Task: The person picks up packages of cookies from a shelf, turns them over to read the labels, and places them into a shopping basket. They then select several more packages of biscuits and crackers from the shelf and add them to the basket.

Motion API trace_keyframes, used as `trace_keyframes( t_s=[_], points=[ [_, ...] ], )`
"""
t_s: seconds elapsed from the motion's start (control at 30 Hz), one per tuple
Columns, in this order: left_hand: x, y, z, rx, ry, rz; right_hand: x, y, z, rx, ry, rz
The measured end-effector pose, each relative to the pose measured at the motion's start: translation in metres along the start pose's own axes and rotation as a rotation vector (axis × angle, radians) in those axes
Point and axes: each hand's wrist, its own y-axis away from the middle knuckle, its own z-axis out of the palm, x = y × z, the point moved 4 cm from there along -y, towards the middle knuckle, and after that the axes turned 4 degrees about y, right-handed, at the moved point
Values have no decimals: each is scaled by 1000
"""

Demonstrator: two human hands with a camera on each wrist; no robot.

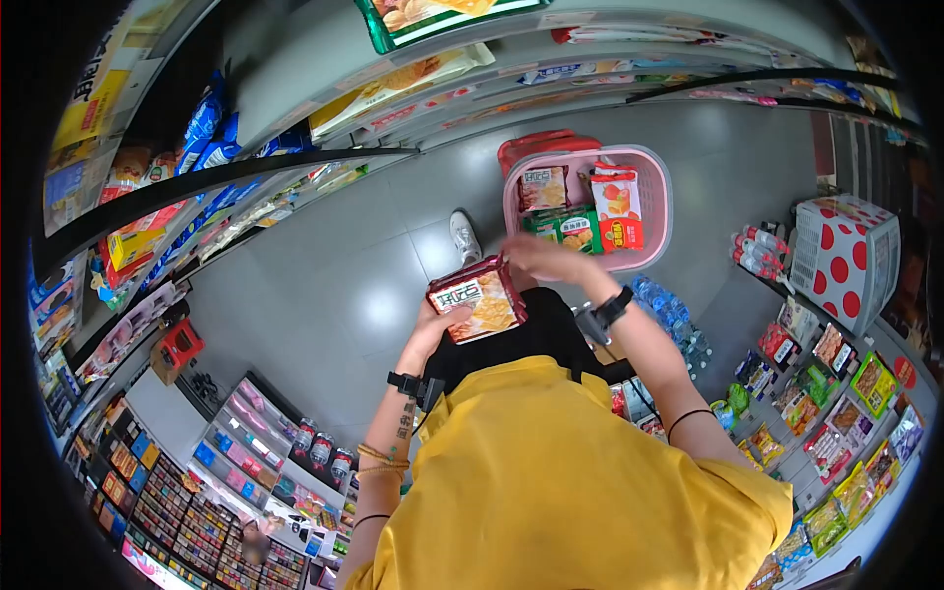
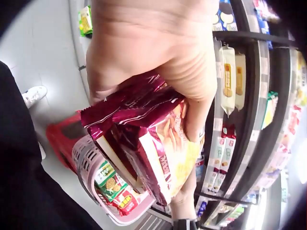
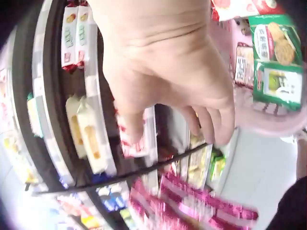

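Maroon biscuit packs (image 1: 482, 307) are gripped by my left hand (image 1: 425, 332) in front of the body, with the thumb across the front one. At least two packs (image 2: 160, 158) show stacked face to back in the left wrist view, their crimped ends toward the camera. My right hand (image 1: 549, 261) is just beyond the packs, on the basket's side. Its fingers are loosely bent with nothing between them in the right wrist view, where the hand (image 3: 165, 72) hangs above the blurred maroon packs (image 3: 192, 206).
A pink basket (image 1: 664, 202) on the floor holds a maroon pack (image 1: 543, 187), green biscuit packs (image 1: 578, 231) and a red-and-white pack (image 1: 618, 202). A red basket (image 1: 536, 145) sits behind it. Snack shelves (image 1: 324, 93) curve along the front; bottled water (image 1: 669, 313) stands right.
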Motion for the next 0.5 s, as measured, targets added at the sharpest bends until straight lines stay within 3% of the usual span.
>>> trace_keyframes(
  t_s=[0.07, 0.1, 0.17, 0.27, 0.3, 0.4, 0.43, 0.47, 0.5],
  points=[
    [-7, 4, -13, 89, 125, -8, 29, -27, -69, 213, -263, 169],
    [-12, 10, -20, 135, 187, -11, 48, -44, -100, 316, -149, 242],
    [-35, 20, -43, 107, 286, -115, 98, -83, -150, 365, -51, 211],
    [-75, 37, -66, 227, 358, -101, 194, -134, -229, 598, 753, 265],
    [-78, 45, -65, 260, 351, -125, 135, -120, -203, 502, 578, 217],
    [-76, 61, -52, 304, 414, -68, 210, -143, -236, 538, 114, 535],
    [-87, 64, -54, 290, 452, -65, 181, -131, -216, 514, 39, 843],
    [-97, 68, -55, 330, 487, -46, 196, -135, -222, 451, 95, 833],
    [-99, 68, -53, 271, 510, -46, 208, -142, -230, 399, 129, 941]
  ],
)
